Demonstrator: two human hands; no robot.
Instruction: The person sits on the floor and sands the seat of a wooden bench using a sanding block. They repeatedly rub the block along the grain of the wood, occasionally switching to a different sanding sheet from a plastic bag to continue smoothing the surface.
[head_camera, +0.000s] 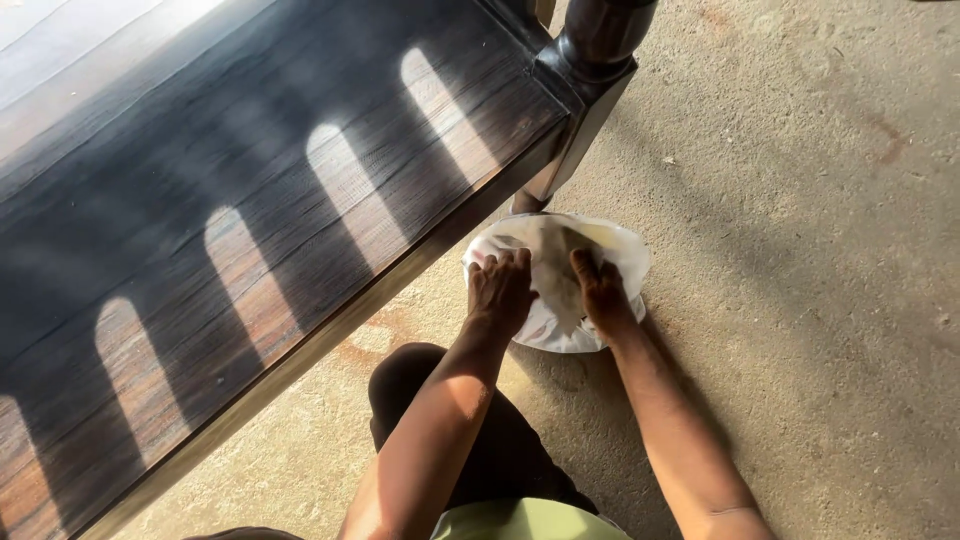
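1. My left hand (500, 290) and right hand (603, 292) both press flat, fingers spread, on a crumpled white cloth (560, 325).
2. The cloth lies on the concrete floor (800, 250), just beside the dark wooden table (250, 230) leg.

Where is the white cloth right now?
In the head view, the white cloth lies on the concrete floor right of centre, under both hands, just below the dark wooden bench's leg.
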